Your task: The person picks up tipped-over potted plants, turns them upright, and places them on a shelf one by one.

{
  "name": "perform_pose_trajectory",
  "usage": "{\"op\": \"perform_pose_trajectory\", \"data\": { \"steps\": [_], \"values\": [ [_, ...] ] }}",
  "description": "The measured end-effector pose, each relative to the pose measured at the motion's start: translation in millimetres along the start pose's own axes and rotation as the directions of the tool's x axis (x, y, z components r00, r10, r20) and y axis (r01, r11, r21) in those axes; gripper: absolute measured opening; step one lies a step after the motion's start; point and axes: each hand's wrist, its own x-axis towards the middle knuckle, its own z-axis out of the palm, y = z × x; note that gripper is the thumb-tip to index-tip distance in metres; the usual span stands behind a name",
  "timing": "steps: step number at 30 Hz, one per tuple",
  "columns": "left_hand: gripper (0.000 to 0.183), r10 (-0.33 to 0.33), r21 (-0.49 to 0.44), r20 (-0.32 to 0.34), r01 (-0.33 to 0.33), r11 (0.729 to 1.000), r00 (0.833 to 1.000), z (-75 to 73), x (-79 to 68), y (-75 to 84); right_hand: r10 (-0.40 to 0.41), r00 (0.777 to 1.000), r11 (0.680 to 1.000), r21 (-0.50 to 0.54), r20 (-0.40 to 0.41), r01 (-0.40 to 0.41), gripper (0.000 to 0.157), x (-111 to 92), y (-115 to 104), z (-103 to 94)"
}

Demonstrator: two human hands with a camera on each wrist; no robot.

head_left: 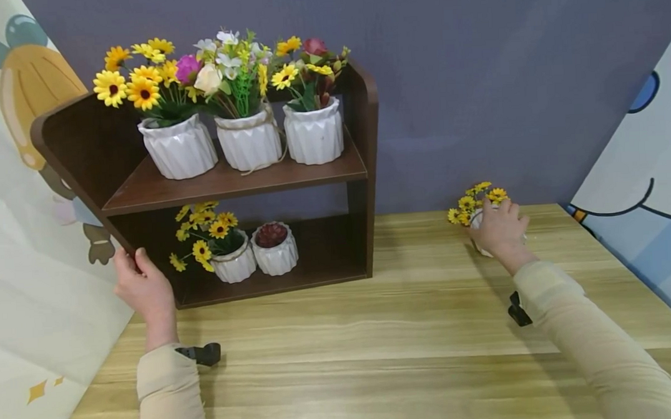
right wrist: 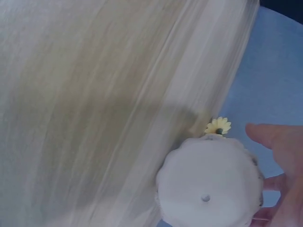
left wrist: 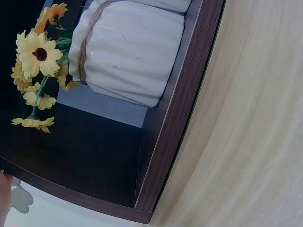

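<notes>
My left hand (head_left: pixel 145 290) holds the front edge of the left side panel of a dark brown two-tier shelf (head_left: pixel 236 192). In the left wrist view only a bit of that hand (left wrist: pixel 4 196) shows, against the panel edge. Over at the back right of the table, my right hand (head_left: pixel 500 228) grips a white flowerpot (head_left: pixel 479 241) of yellow flowers (head_left: pixel 470 202) from above. The hand hides much of the pot. Its round base with a small hole faces the right wrist camera, and fingers (right wrist: pixel 273 184) lie along the pot's far side.
Along the upper shelf stand three white pots (head_left: pixel 312 132) of mixed flowers. On the lower board sit a pot of yellow flowers (head_left: pixel 233 264) and a pot with a dark red succulent (head_left: pixel 274 256). The wood-grain table (head_left: pixel 342 359) meets a grey-blue wall (head_left: pixel 476 91).
</notes>
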Motion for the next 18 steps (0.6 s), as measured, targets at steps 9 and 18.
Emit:
{"op": "perform_pose_trajectory", "data": {
  "steps": [9, 18],
  "values": [
    [0.041, -0.002, -0.009, 0.007, 0.002, 1.0, 1.0, 1.3, 1.3, -2.9, 0.042, 0.998, 0.999, -0.034, 0.037, -0.04, 0.086, 3.8, 7.2, 5.7],
    [0.043, 0.022, 0.004, 0.007, -0.022, 1.0, 1.0, 1.8, 1.2, -5.9, 0.024, 1.0, 0.999, 0.025, 0.0, -0.024, 0.086, 9.3, 10.3, 5.2]
  ]
}}
